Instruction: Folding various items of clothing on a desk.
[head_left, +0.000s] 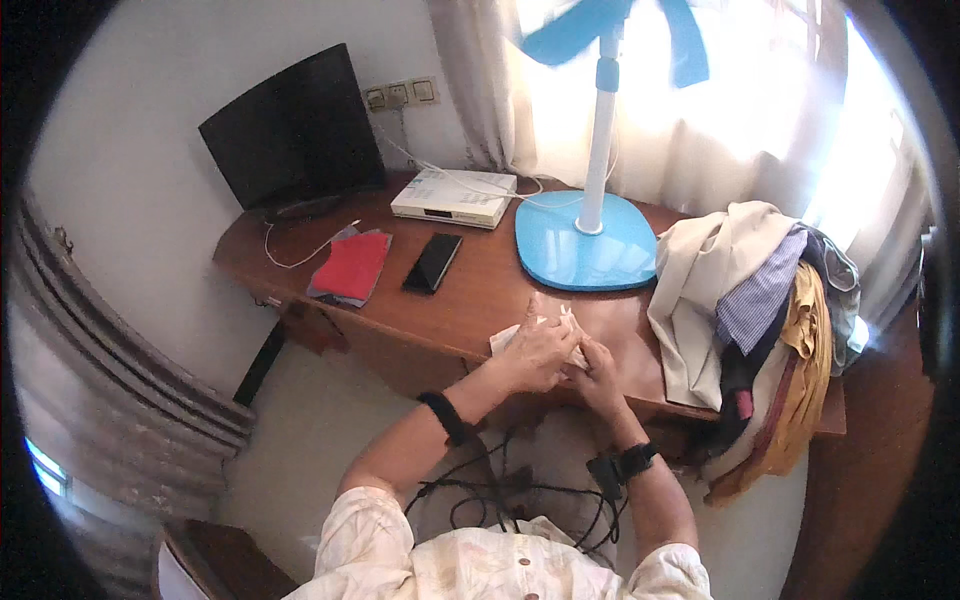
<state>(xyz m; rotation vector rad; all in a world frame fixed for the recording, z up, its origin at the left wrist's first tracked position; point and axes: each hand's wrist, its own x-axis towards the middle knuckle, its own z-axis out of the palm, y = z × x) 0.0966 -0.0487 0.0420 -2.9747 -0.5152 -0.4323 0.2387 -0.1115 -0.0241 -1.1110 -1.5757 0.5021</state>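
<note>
Both hands meet at the front edge of a brown wooden desk (442, 315). My left hand (534, 354) is curled around a small off-white piece, cloth or paper (502, 340); part of it sticks out to the left of the fingers. From the other side my right hand (600, 369) pinches the same piece, and a bit shows upright between the two hands. The fingers hide most of it, so its full shape cannot be seen. Dark bands circle both forearms.
A blue fan base (585, 255) stands behind the hands. To its left are a black smartphone (433, 262), a red cloth (350, 264), a white set-top box (454, 199) and a monitor (296, 135). Heaped clothes (720, 300) overhang the desk at right. Black cables (487, 502) cross my lap.
</note>
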